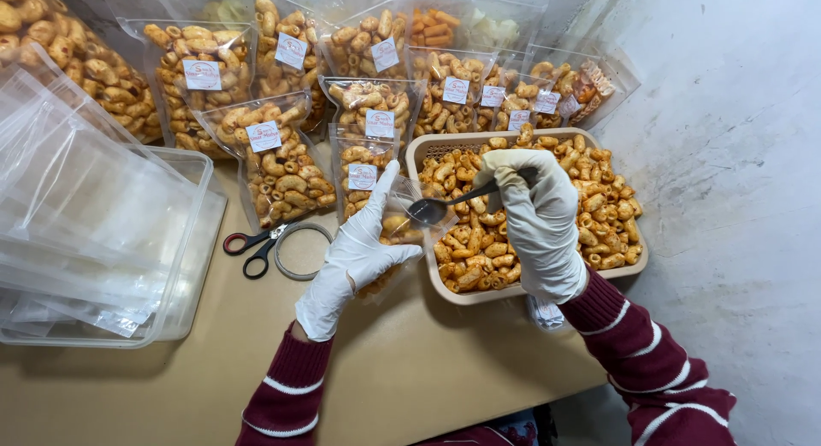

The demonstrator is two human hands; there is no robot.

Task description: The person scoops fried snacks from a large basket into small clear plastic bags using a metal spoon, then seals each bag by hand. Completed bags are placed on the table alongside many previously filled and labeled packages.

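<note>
The right hand [539,224], in a white glove, is closed around the handle of a metal spoon [436,208], its bowl pointing left and hovering just over the left rim of the beige basket [530,290]. That basket, full of orange curled snacks [599,215], serves well as a landmark: the right hand hangs directly above its middle, and the spoon's bowl sits at its left edge, right at the mouth of a small clear bag [395,228]. The left hand [355,262], also gloved, grips that bag just left of the basket, thumb and fingers pinched on the plastic and one finger pointing up along its side; the bag already holds some of the snacks and stands touching the basket's wall. Both wrists come out of dark red sleeves with white stripes. Further left of the basket, on the tan table [410,369], lie a pair of scissors [252,243] with red and black handles and, just beside them, a thin ring [301,251]. Behind the basket, stacked filled bags [274,159] with small white labels lean in rows, packed close together. Far to the left of the basket stands a clear plastic tub [184,266] with a heap of empty transparent bags [77,206] spilling over it. A pale rough wall surface runs along the basket's right side.
</note>
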